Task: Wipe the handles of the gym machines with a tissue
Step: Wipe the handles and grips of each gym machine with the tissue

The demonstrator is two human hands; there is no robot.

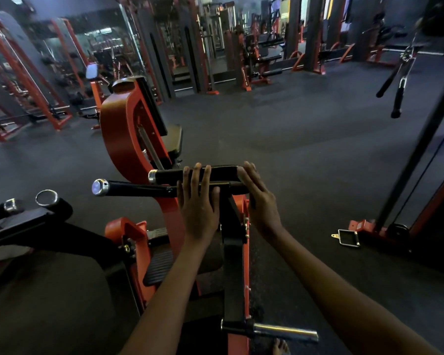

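Hands (198, 211) (260, 201) flat on black handle (223, 174)

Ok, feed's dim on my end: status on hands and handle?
Left hand flat over upper handle, fingers straight. Right hand open against its end. No tissue visible. Nothing in the way.

1. Dark rubber floor (280, 129) fills the centre.
2. Mirrored wall (105, 44) at eleven o'clock.
3. Orange-framed racks (21, 80) at ten o'clock.
4. Benches and machines (264, 57) at one o'clock.
5. Dim, bluish light throughout.
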